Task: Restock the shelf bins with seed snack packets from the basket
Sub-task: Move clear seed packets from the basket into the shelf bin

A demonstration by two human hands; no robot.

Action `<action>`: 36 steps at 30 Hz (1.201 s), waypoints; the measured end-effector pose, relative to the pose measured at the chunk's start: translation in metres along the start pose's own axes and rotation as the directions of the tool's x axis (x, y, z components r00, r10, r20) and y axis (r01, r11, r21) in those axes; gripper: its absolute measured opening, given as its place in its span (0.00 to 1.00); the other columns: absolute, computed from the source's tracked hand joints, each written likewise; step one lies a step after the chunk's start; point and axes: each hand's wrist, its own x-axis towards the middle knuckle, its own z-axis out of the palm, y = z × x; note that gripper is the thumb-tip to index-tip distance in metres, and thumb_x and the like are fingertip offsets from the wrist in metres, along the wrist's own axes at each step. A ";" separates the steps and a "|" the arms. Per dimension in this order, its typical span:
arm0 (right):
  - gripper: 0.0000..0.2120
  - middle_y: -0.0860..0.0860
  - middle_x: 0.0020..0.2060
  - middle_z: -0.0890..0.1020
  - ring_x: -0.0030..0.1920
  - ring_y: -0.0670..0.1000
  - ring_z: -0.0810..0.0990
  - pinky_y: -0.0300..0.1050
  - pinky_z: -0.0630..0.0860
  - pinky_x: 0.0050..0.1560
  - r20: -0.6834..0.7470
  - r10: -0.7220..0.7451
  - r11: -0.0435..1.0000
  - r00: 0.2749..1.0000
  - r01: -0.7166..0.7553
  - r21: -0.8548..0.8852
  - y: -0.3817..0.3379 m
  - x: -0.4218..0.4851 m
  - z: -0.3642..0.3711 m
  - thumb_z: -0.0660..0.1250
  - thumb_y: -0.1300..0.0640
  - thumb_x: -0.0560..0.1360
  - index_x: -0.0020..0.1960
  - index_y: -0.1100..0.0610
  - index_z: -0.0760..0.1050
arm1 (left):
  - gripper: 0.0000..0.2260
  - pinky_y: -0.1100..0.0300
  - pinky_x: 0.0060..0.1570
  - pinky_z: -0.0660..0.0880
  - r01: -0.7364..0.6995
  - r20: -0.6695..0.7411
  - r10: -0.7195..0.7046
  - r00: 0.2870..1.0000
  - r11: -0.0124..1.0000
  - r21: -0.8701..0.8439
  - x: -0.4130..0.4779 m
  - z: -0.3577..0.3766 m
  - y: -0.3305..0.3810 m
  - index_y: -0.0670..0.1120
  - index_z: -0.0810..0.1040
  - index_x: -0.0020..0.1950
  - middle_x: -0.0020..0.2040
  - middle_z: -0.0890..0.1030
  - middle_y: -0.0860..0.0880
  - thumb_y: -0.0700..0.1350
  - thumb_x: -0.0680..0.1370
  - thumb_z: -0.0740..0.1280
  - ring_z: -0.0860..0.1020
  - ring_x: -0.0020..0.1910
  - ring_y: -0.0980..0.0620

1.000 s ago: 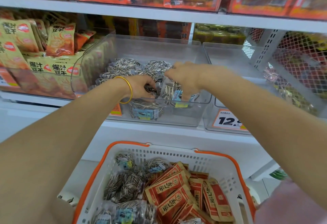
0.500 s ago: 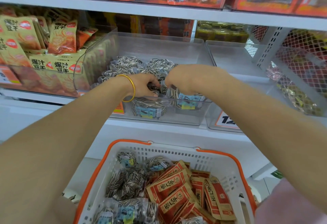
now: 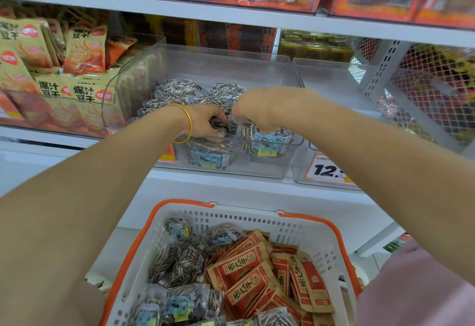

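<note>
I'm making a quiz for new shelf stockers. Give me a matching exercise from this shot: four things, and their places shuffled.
Things: 1 gold bangle; 2 red packets; 3 lower price label; 4 yellow packets.
Places: A front of right clear bin; B left wrist; C basket, right side; D shelf's left end.
Pairs: 1-B, 2-C, 3-A, 4-D.

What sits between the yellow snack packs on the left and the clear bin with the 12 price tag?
In the head view, another clear bin holding striped seed packets; the left hand and right hand both reach into its front.
</note>
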 end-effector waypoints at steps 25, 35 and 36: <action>0.18 0.54 0.60 0.76 0.59 0.56 0.76 0.42 0.68 0.47 0.010 -0.105 0.994 0.994 0.106 -0.040 0.004 -0.005 0.012 0.67 0.61 0.75 0.65 0.57 0.73 | 0.22 0.61 0.61 0.64 0.030 0.015 -0.030 0.999 1.000 0.006 -0.004 0.001 0.002 0.48 0.66 0.70 0.69 0.69 0.47 0.46 0.77 0.67 0.68 0.66 0.47; 0.19 0.52 0.47 0.74 0.34 0.50 0.80 0.42 0.81 0.34 -0.133 0.211 0.704 0.968 -0.056 0.708 0.033 -0.017 0.031 0.64 0.69 0.76 0.65 0.57 0.72 | 0.21 0.60 0.62 0.64 0.057 0.001 -0.057 0.998 0.998 -0.034 -0.002 0.003 0.000 0.51 0.67 0.70 0.72 0.65 0.46 0.44 0.77 0.66 0.65 0.69 0.46; 0.20 0.53 0.43 0.75 0.34 0.51 0.81 0.42 0.81 0.34 -0.132 0.212 0.717 0.968 -0.062 0.694 0.030 -0.013 0.037 0.65 0.67 0.75 0.66 0.57 0.72 | 0.21 0.59 0.62 0.64 0.059 0.001 -0.059 0.998 0.998 -0.033 -0.002 0.004 -0.001 0.51 0.67 0.70 0.72 0.65 0.46 0.44 0.77 0.66 0.66 0.68 0.46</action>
